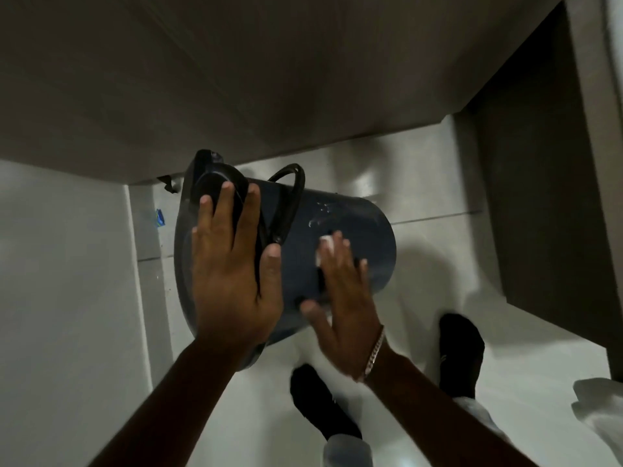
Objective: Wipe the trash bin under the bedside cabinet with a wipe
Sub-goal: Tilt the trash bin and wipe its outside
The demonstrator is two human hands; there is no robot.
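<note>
Nearest, two dark-socked feet [460, 355] planted on the pale tiled floor [421, 183], one on either side of the right forearm, with a bracelet [375, 352] at that wrist. Just beyond, right hand [340, 298] spread flat, fingers extended rather than curled, pressing a white wipe [324, 249] against the curved side of the dark blue trash bin [357, 230] — no closed grip here, only palm and fingers pinning the wipe to the wall; most of the wipe hidden beneath the hand, a folded edge showing past the fingertips. Beside it, left hand [232, 264] opened wide and laid over the bin's top end, fingers reaching onto the black lid [215, 187], thumb by the pivot of the black handle [288, 200] — probably bracing the bin so that it does not roll or slide under the rubbing. Bin tipped over onto its side, top end to the left and base to the right, presumably to bring the outer wall up within reach. Lid over the mouth, so inside and contents not visible. Faint wet streaks on the wall past the wipe. Further off, a small blue scrap [159, 218] by the wall, then the underside of the bedside cabinet [269, 79] overhanging the bin
</note>
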